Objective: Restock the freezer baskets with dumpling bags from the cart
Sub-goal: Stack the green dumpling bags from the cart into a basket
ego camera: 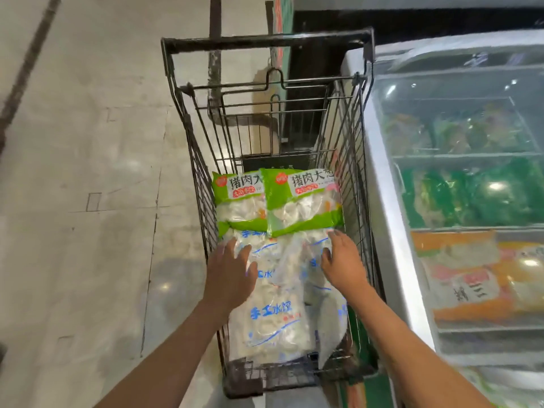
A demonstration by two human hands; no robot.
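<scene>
A dark wire cart (203, 148) stands before me with dumpling bags in it. Two green-and-clear bags (303, 201) lie side by side at its far end. Clear bags with blue print (270, 313) fill the near part. My left hand (232, 272) reaches into the cart with fingers spread over the left edge of the blue-print bags. My right hand (341, 260) is over their right edge, fingers extended toward the green bags. Neither hand grips anything. The chest freezer (391, 201) stands right of the cart, its baskets holding green bags (471, 195) and orange bags (471, 278) under glass.
The freezer's sliding glass lid (459, 119) covers the baskets and reflects lights. Pale tiled floor (88, 172) stretches to the left of the cart. A dark post (215, 54) rises behind the cart.
</scene>
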